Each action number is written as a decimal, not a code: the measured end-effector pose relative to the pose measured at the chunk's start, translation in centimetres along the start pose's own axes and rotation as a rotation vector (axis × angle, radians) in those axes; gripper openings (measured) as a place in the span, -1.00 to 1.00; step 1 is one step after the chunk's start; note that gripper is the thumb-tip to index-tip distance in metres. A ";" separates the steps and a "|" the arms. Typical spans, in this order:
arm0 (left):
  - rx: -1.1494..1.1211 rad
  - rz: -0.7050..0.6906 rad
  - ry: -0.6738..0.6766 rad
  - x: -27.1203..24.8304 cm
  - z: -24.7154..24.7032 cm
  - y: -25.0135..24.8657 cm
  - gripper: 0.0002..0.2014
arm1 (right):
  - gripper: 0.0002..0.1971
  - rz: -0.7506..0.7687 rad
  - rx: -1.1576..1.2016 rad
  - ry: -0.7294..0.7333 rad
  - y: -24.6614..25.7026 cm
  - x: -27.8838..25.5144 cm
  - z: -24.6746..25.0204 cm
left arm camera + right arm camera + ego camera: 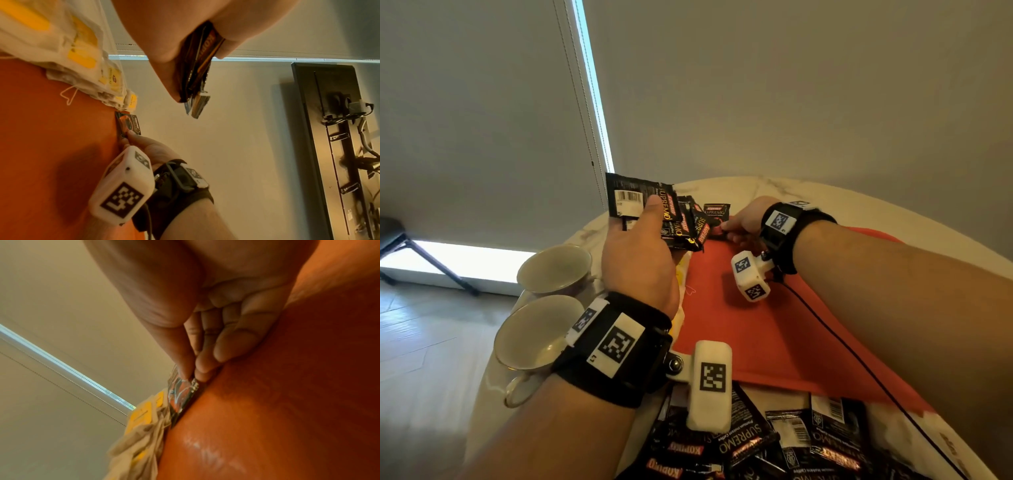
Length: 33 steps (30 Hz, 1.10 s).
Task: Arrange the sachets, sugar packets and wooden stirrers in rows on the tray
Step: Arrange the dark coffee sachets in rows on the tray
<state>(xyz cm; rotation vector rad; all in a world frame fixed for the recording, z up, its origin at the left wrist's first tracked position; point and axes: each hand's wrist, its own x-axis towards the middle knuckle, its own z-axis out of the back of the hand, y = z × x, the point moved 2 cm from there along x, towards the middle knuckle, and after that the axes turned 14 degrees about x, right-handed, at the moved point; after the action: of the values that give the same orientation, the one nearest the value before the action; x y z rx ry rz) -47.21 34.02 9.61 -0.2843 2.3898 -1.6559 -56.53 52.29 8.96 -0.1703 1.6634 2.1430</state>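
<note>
1. In the head view my left hand [640, 253] sits at centre frame, thumb and fingers clamped on a fanned bunch of black coffee sachets [654, 209] held above the upper left corner of the red tray [774, 335].
2. The left wrist view shows the same bunch edge-on, squeezed between thumb and fingers [230, 47] at the top of the frame.
3. My right hand [748, 219] is right of centre in the head view, with its fingertips [202, 369] drawn together on the near edge of a single sachet [717, 214]. That sachet lies flat at the tray's far edge.
4. A row of tea bags with yellow tags [82, 53] lines the tray's left edge and ends just beside that sachet.
5. A loose pile of sachets [774, 442] fills the bottom of the head view, below the tray.
6. Two empty cups [541, 329] stand at the left, beside my left wrist.
</note>
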 end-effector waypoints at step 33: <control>0.095 -0.095 0.166 -0.6 0.3 -0.5 -0.59 | -0.88 0.508 0.436 0.397 2.2 -7.8 -1.4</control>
<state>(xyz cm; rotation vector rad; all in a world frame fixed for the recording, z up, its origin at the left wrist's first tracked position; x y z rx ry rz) -46.50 33.80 10.01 -0.2569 2.4395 -1.8992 -50.61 48.60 13.27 -0.0439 2.5954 2.1026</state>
